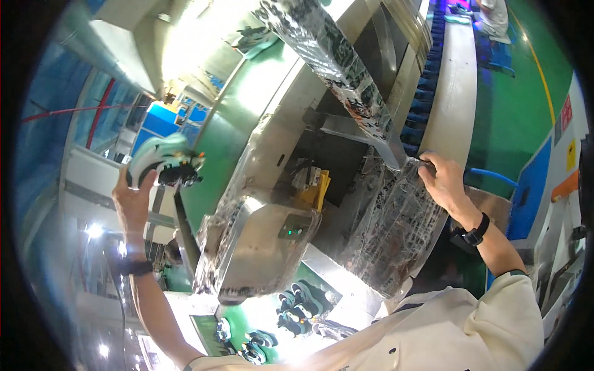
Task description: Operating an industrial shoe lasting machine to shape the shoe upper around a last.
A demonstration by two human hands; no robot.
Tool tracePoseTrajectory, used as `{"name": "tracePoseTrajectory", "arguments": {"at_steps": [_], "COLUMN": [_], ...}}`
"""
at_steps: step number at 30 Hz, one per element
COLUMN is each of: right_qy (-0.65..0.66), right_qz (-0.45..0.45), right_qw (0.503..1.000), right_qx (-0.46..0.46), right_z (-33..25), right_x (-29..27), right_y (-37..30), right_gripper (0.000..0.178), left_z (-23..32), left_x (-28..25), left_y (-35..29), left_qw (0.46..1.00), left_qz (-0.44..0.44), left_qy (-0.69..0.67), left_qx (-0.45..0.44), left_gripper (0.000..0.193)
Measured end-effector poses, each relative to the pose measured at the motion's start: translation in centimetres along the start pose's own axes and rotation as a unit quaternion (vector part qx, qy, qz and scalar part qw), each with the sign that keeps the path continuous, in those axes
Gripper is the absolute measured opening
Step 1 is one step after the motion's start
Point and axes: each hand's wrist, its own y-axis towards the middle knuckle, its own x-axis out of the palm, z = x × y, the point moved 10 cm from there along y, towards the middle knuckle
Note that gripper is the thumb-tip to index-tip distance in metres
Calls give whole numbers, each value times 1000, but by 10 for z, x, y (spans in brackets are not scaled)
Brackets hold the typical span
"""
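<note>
Your left hand (133, 201) grips a pale green shoe (162, 162), raised beside the foil-wrapped machine housing (257, 244). Your right hand (442, 179) pinches the clear film sheet (396, 229) at its top edge. Judged: inspection step; next, steady the shoe.

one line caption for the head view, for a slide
Left hand holds up a pale green shoe; right hand rests on a film-wrapped machine panel.

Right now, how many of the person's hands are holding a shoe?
1. The left hand holds up a pale green shoe; the right hand rests on plastic-wrapped machinery, no shoe.
</note>
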Motion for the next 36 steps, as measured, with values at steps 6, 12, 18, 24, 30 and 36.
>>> {"name": "tracePoseTrajectory", "arguments": {"at_steps": [6,12,18,24,30,36], "right_qy": [132,301,439,151,69,-139], "right_qz": [-40,-75,-144,-141,-278,-327], "right_qw": [974,896,885,973,954,932], "right_qx": [-179,-319,59,-102,-91,-67], "right_z": [-80,-147,-54,-83,-140,-153], "right_x": [-23,-79,-17,-29,-69,19], "right_y": [-12,-72,-120,-103,-57,-51], "right_gripper": [88,85,80,76,82,60], "left_z": [108,202,244,255,259,252], "left_x": [-96,114,237,180,200,206], "left_y": [-97,-199,-280,-272,-293,-295], "left_qw": [917,754,656,951,938,908], "left_qz": [79,-145,-238,-52,-39,-22], "left_qy": [-379,-589,-637,-301,-340,-411], "left_qx": [-99,-252,-328,-44,-50,-81], "left_gripper": [42,42,50,53,61,60]}}
